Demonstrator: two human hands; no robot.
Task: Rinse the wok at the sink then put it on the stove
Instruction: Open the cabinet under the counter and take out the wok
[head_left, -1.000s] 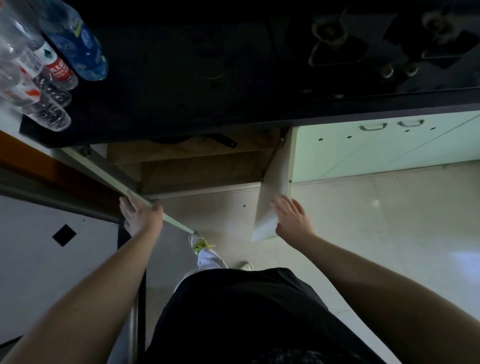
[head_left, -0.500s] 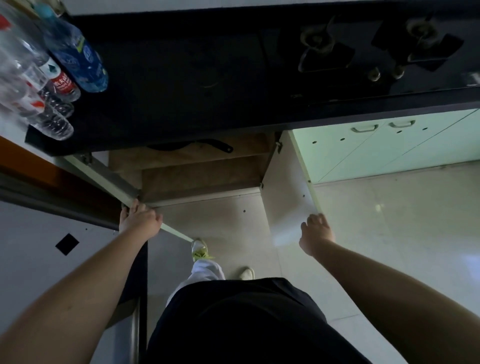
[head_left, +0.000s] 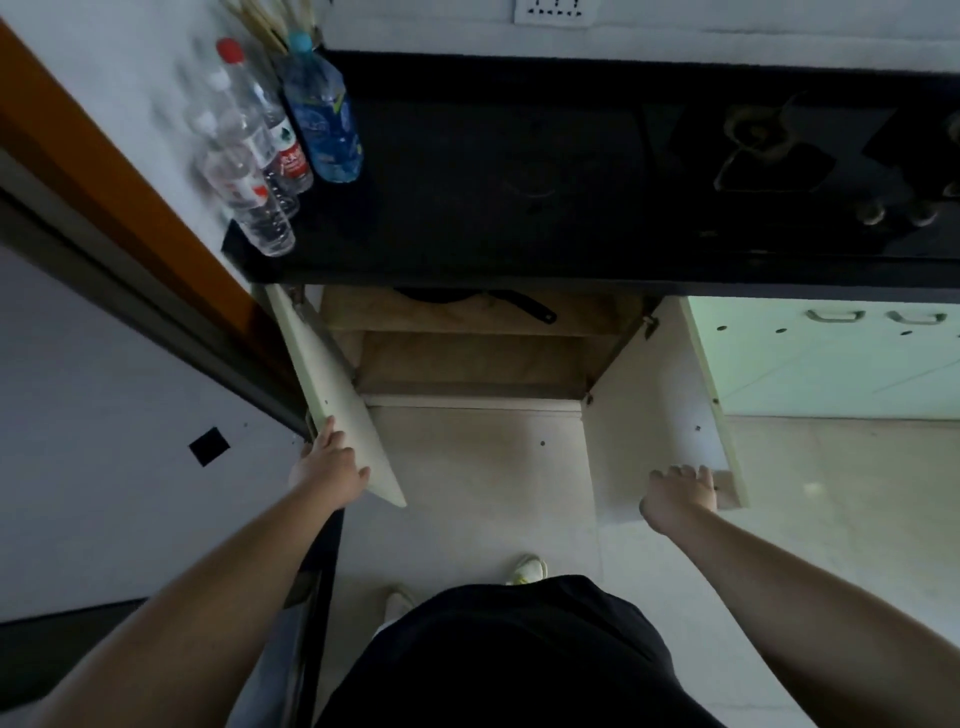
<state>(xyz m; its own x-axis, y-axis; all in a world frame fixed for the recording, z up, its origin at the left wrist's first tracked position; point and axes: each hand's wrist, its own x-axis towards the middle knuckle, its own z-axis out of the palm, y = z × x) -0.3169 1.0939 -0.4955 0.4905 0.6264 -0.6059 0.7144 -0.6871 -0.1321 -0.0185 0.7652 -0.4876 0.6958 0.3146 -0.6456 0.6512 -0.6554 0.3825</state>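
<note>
Doors swung wider | L hand (head_left: 328, 469) grips flat door (head_left: 332, 395) edge | R hand (head_left: 680, 496) splayed on R door (head_left: 649, 415) | dark wok (head_left: 467, 297) inside

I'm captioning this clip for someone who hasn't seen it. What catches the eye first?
Two bare arms reach down, the left hand and right hand each on an open cabinet door under the black counter. A dark pan handle shows on the upper shelf inside. Plastic bottles crowd the counter's left end.

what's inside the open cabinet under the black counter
On the upper shelf lies a dark pan-like thing with a long black handle, probably the wok. The countertop hides most of its body. The lower shelf looks bare where visible.
</note>
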